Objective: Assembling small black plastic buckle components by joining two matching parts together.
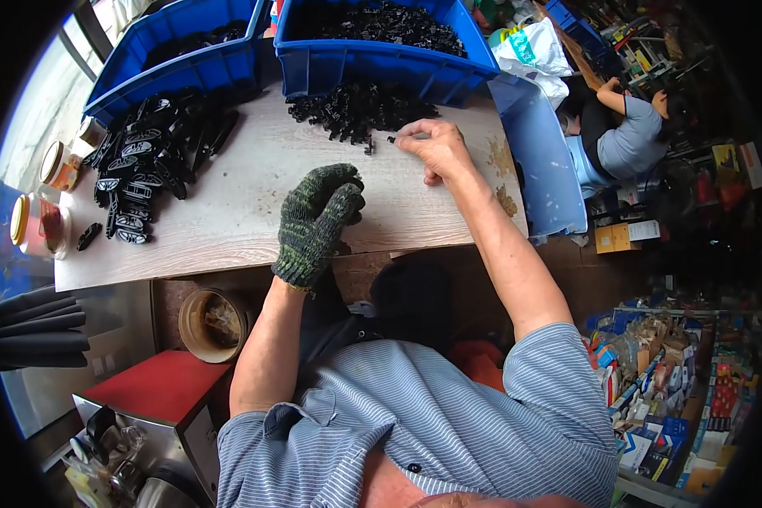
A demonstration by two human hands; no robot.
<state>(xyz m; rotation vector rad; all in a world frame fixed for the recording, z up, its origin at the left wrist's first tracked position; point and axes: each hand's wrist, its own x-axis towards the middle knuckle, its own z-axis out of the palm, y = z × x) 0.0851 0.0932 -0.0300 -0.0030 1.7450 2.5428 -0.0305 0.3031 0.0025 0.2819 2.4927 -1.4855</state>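
My left hand (317, 222) wears a green and black knitted glove and is curled closed above the table's near edge. Whatever it may hold is hidden by the glove. With thumb and forefinger, my bare right hand (438, 151) pinches a small black piece (391, 140), too small to name. Just left of those fingertips lies a loose heap of small black plastic parts (347, 112). On the table's left side is a pile of long black oval pieces (140, 165) with pale markings, apart from both hands.
Behind the heap stands a blue bin (381, 72) full of black parts, with another blue bin (186, 72) to its left. Lidded jars (38, 222) line the left edge of the wooden table (220, 229). A person (631, 131) sits at the far right.
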